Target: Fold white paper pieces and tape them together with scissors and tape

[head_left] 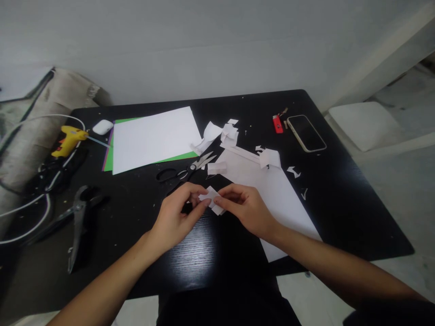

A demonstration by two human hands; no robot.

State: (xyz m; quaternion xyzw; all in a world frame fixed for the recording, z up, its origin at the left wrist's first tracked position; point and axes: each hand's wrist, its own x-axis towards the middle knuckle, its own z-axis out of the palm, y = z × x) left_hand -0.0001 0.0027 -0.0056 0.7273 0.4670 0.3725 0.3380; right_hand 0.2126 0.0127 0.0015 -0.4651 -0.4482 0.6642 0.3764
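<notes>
A small folded piece of white paper (pixel 213 199) is pinched between both hands above the table's front part. My left hand (pixel 180 210) grips its left side with thumb and fingers. On its right side, the thumb and fingers of my right hand (pixel 246 206) are closed on it. Just beyond the hands lie black-handled scissors (pixel 193 167) with their blades spread, and a small folded paper strip (pixel 216 168). A large white sheet (pixel 268 194) lies partly under my right forearm, and paper scraps (pixel 229 134) are strewn past it.
Stacked white paper (pixel 152 136) over green sheets lies at the back left. Nearby are a yellow glue gun (pixel 70 141), a white mouse-shaped object (pixel 102 127) and pliers (pixel 79 210). A red lighter (pixel 277 124) and a phone (pixel 306 133) lie right on the black table (pixel 353 213).
</notes>
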